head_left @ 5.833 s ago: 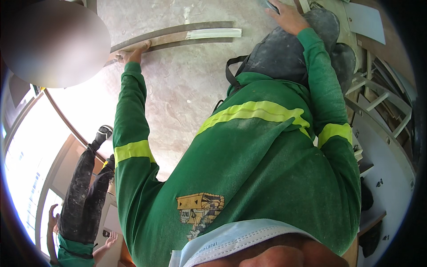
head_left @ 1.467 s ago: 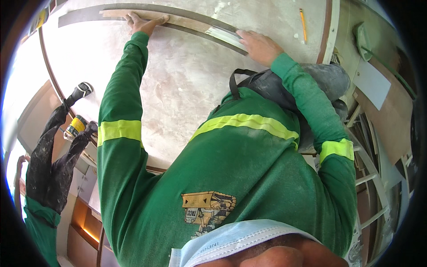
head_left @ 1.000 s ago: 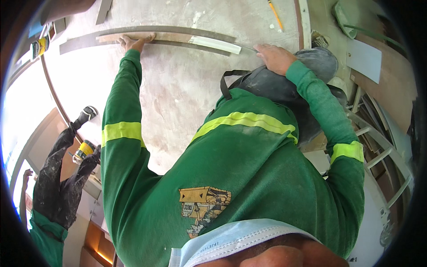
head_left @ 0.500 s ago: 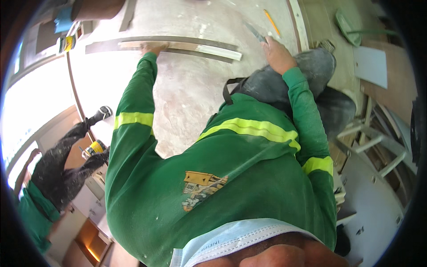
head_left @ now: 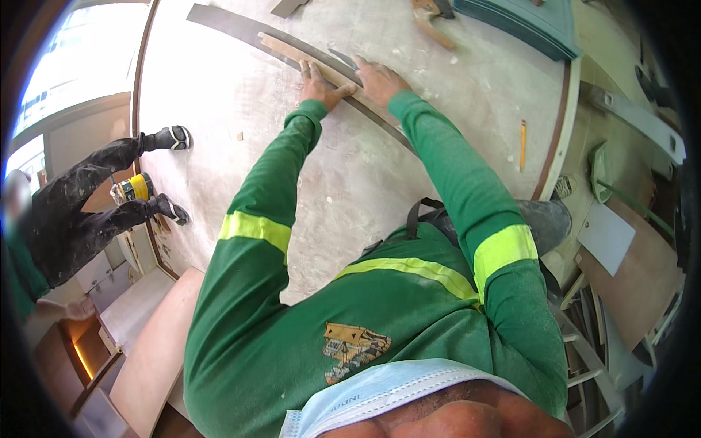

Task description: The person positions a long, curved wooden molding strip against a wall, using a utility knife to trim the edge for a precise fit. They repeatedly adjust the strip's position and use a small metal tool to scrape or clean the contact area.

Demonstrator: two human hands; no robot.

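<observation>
My left hand (head_left: 325, 87) lies over a light wooden strip (head_left: 286, 50), thumb and fingers spread and pressing on it. That strip rests along a longer, dark grey-brown strip (head_left: 226, 23), which runs diagonally across a large pale, dusty tabletop (head_left: 321, 168). Close beside it, my right hand (head_left: 381, 79) is closed around a narrow knife (head_left: 342, 58). The knife's thin end points to the upper left, just past the strips' far edge. My right hand and forearm cover part of the strips.
A yellow pencil (head_left: 523, 146) lies near the table's right edge. A hand saw (head_left: 434, 28) and a blue-grey panel piece (head_left: 515, 25) lie at the far side. Another person (head_left: 80, 204) stands at the left, by a yellow tape-like roll (head_left: 136, 188). Boards and a ladder (head_left: 584, 376) are at right.
My right hand has brought the knife left, from beside the pencil to the strips. My left hand has gone from gripping the strip to lying spread on it. The view has turned.
</observation>
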